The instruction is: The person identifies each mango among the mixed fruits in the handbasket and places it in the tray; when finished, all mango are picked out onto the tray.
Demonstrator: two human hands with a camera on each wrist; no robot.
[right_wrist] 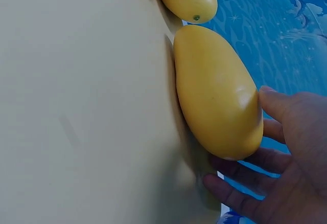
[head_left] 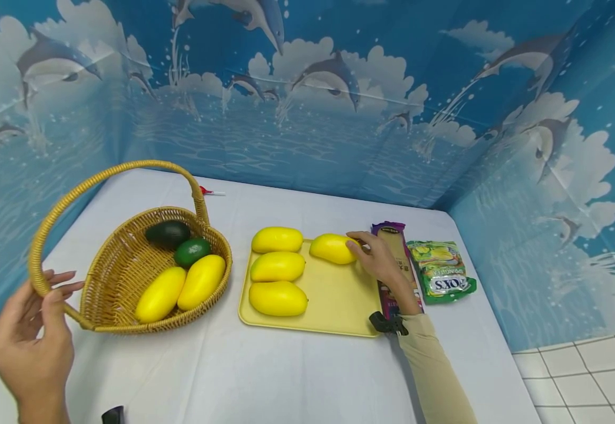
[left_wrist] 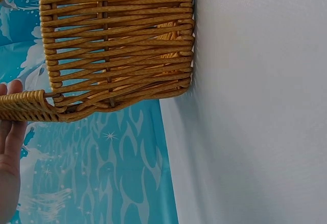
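Note:
My left hand holds the handle of a wicker basket, thumb on one side and fingers on the other. The left wrist view shows the basket's woven side and fingers behind the handle. Inside the basket lie two yellow mangoes, a dark avocado and a green fruit. My right hand grips the right end of a mango at the back edge of a yellow tray. In the right wrist view, thumb and fingers flank that mango.
Three more mangoes lie in a column on the tray's left side. Right of the tray are a purple pasta pack and a green pouch. A small red-and-white item lies behind the basket. Dolphin-print curtains bound the table.

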